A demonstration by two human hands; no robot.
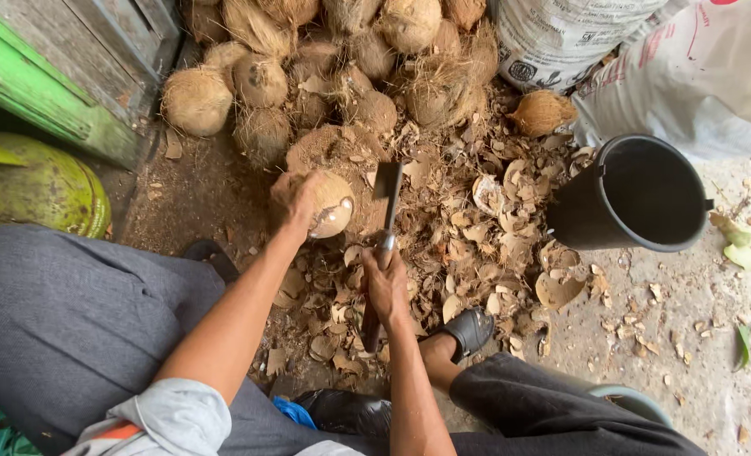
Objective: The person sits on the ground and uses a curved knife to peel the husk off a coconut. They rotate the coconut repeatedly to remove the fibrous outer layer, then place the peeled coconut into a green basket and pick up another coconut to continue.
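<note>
My left hand (295, 196) grips a partly peeled pale coconut (333, 207) and holds it on a brown chopping block (329, 148). My right hand (385, 283) is closed around the wooden handle of a cleaver (387, 187). Its broad metal blade points away from me, just right of the coconut and a little apart from it. Brown shell chips (485, 219) cover the ground around both hands.
A heap of husked coconuts (325, 59) lies at the back. A black bucket (637, 196) stands to the right, white sacks (645, 59) behind it. A green wooden frame (29, 76) and a green gas cylinder (46, 186) are at the left. My sandalled foot (468, 329) rests among the chips.
</note>
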